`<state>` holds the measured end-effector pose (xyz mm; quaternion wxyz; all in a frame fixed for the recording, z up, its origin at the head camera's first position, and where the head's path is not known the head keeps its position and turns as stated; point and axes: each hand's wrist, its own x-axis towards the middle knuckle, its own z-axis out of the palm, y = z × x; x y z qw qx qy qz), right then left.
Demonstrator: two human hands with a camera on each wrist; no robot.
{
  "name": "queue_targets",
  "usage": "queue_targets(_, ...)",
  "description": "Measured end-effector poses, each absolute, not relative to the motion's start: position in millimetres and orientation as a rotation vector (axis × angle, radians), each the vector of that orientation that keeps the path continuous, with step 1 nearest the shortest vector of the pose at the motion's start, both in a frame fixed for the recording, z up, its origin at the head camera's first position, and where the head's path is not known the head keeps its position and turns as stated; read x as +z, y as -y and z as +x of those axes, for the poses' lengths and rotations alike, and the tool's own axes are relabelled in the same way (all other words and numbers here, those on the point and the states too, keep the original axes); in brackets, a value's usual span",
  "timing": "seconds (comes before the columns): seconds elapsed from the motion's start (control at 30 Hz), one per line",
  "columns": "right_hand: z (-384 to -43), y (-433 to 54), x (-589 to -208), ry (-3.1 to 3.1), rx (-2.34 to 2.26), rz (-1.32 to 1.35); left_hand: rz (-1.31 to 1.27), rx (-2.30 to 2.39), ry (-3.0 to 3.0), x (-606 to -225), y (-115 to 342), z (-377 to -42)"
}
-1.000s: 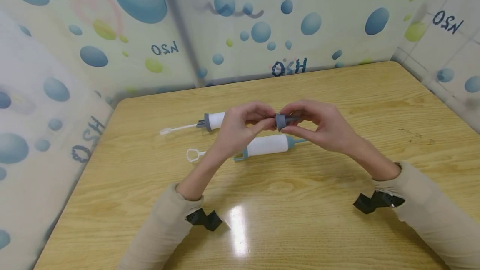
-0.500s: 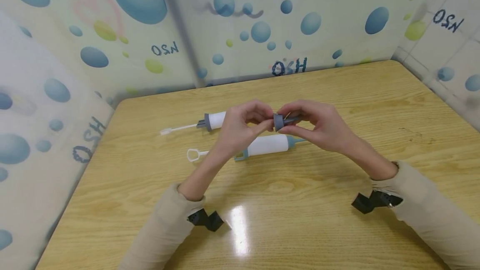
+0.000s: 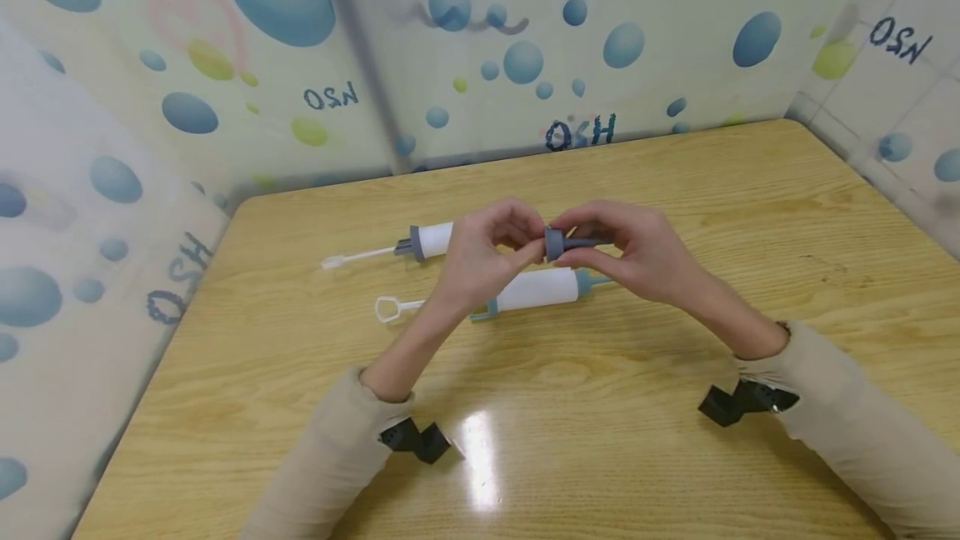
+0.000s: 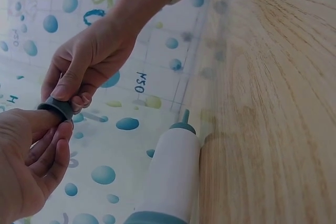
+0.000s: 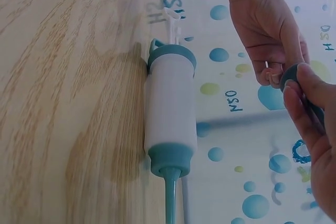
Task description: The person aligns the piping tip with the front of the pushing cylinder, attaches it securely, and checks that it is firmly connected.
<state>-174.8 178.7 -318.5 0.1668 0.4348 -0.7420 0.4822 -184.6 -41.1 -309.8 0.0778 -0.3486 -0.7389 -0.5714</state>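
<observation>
Both hands meet over the table around a grey nozzle cap [image 3: 554,244] with a thin spout pointing right. My left hand [image 3: 486,255] pinches the cap at its wide open end; in the left wrist view the thumb lies at the mouth of the cap [image 4: 59,107]. My right hand [image 3: 647,252] holds the same cap from the spout side, thumb and fingers along its rim. Below the hands lies a white syringe with teal ends [image 3: 538,288], its teal spout to the right. Behind the left hand lies a second white syringe with a grey end [image 3: 433,240], partly hidden.
A white ring-shaped plunger handle [image 3: 387,309] sticks out left from the teal syringe, and a white plunger rod [image 3: 360,256] from the grey one. The wooden table [image 3: 600,440] meets bubble-patterned walls [image 3: 300,65] at the back and sides.
The nozzle cap and both hands have shifted slightly left. More of the grey spout now shows between the right thumb and fingers. The syringes on the table have not moved.
</observation>
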Motion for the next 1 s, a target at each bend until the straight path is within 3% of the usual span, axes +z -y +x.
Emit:
queue_targets(0.43, -175, -184, -319, 2.186, 1.301, 1.144, -1.103, -1.579, 2.284, -307, 47, -189)
queue_targets(1.0, -178, -191, -319, 2.220, 1.322, 1.096, -0.980, -1.270, 2.527, -308, 75, -216)
